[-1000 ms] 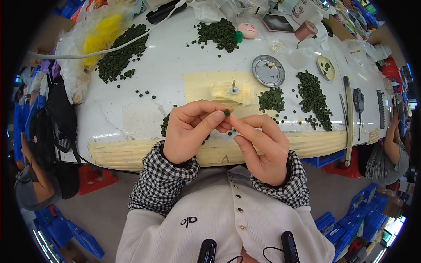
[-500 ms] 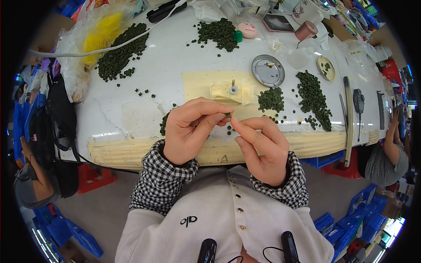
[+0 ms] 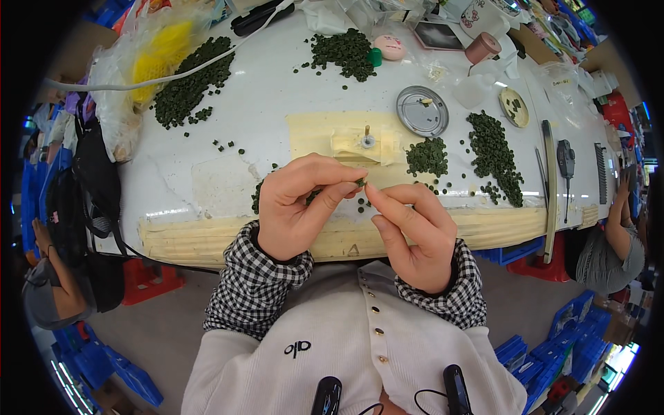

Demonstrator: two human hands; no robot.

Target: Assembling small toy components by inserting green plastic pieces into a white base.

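In front of my chest, my left hand (image 3: 294,204) is closed, pinching a small dark green piece (image 3: 360,182) between thumb and forefinger. My right hand (image 3: 418,232) comes in from the other side, its forefinger tip against that piece. The right thumb stands apart from the forefinger, and the other fingers are bent. Just beyond both hands sits a tape-wrapped block (image 3: 366,144) with a small metal post on it. Loose green pieces (image 3: 261,197) lie partly hidden behind my left hand. A small heap of green pieces (image 3: 427,158) lies beyond my right hand.
Larger heaps of green pieces (image 3: 194,83) (image 3: 344,54) (image 3: 494,153) spread over the white table. A round metal lid (image 3: 422,111), a cream dish (image 3: 514,108), tweezers (image 3: 541,173) and a flat strip (image 3: 551,187) lie to the right. A white cable (image 3: 180,77) crosses the far left.
Both hands stay almost in place. The small green piece has tilted slightly between the left fingertips, and the left hand's curled fingers have shifted a little.
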